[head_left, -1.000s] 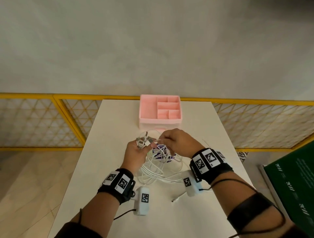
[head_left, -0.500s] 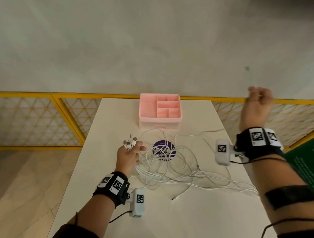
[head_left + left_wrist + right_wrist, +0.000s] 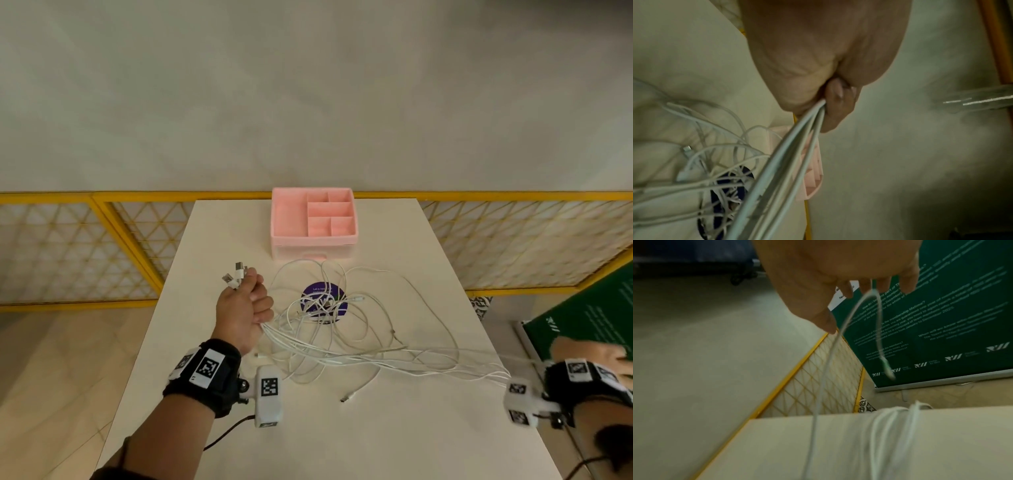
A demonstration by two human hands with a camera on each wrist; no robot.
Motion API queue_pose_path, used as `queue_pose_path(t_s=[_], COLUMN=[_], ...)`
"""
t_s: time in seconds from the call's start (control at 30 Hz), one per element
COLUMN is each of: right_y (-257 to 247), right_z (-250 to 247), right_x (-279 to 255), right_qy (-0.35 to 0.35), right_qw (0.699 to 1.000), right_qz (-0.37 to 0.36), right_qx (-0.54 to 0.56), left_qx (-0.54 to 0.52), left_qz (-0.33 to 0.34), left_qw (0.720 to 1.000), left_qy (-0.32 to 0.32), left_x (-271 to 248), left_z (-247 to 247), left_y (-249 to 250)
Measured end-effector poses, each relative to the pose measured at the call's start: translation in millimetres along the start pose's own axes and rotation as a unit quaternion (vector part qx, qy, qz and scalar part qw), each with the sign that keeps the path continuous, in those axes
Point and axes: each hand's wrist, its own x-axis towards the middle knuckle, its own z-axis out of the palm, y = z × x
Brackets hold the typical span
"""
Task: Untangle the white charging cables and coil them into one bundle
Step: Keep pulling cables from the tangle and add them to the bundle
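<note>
Our left hand (image 3: 245, 310) clenches the white cables (image 3: 342, 339) near their USB plugs (image 3: 236, 274), which stick out above the fist; the rest sprawls tangled over the white table (image 3: 376, 428) and a purple round sticker (image 3: 324, 301) whose writing is too small to read. Our right hand (image 3: 589, 353), past the table's right edge, has one cable end draped over loosely spread fingers (image 3: 908, 283). A green banner (image 3: 941, 324) reads "membership lifetime?" and "December 2025". A pink organizer (image 3: 313, 219) stands behind the tangle
</note>
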Motion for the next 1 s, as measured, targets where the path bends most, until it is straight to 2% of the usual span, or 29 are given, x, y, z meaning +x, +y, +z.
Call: queue_pose_path(t_s=[0.03, 0.07, 0.13, 0.2, 0.27, 0.37, 0.47, 0.53, 0.57, 0.63, 0.77, 1.0], right_y=[-8.5, -16.7, -29.4, -43.7, -60.3, -84.5, -88.8, -80.8, -74.7, -61.3, -36.3, 14.3], right_z=[-8.7, -10.5, -8.7, 0.3, 8.7, 6.4, 10.5, 20.6, 25.5, 37.9, 46.8, 31.2], right_x=[-30.4, -49.3, -83.7, -125.1, -175.8, -262.9, -332.4, -361.7, -368.8, -363.6, -311.3, -178.0], right_qy=[-0.042, -0.068, -0.152, -0.238, -0.311, -0.426, -0.505, -0.499, -0.473, -0.411, -0.336, -0.285], right_qw=[0.997, 0.995, 0.971, 0.917, 0.855, 0.733, 0.623, 0.582, 0.575, 0.591, 0.608, 0.691], right_qz=[-0.005, -0.038, -0.184, -0.309, -0.388, -0.493, -0.590, -0.642, -0.667, -0.694, -0.711, -0.595], right_qx=[-0.057, -0.069, 0.006, 0.086, 0.149, 0.196, 0.096, 0.031, 0.016, -0.017, -0.112, -0.295], left_qx=[-0.011, -0.020, -0.026, -0.024, -0.022, -0.024, -0.035, -0.043, -0.038, -0.021, -0.021, -0.046], left_qz=[-0.009, -0.016, -0.022, -0.016, -0.008, 0.006, 0.023, 0.041, 0.055, 0.083, 0.115, 0.136], left_qw=[1.000, 0.999, 0.998, 0.998, 0.998, 0.997, 0.997, 0.997, 0.997, 0.996, 0.992, 0.987], left_qy=[-0.011, -0.024, -0.045, -0.057, -0.064, -0.068, -0.061, -0.048, -0.037, -0.006, 0.057, 0.076], left_x=[-1.2, -2.4, -4.2, -5.4, -6.5, -8.5, -10.4, -9.5, -8.6, -6.1, 0.0, 16.3], left_z=[2.0, 4.2, 8.8, 14.5, 19.9, 26.5, 28.7, 25.0, 21.4, 11.5, -11.5, -29.0], left_y=[1.2, 2.1, 3.4, 4.6, 5.5, 5.9, 6.0, 7.6, 9.1, 11.0, 10.8, 24.3])
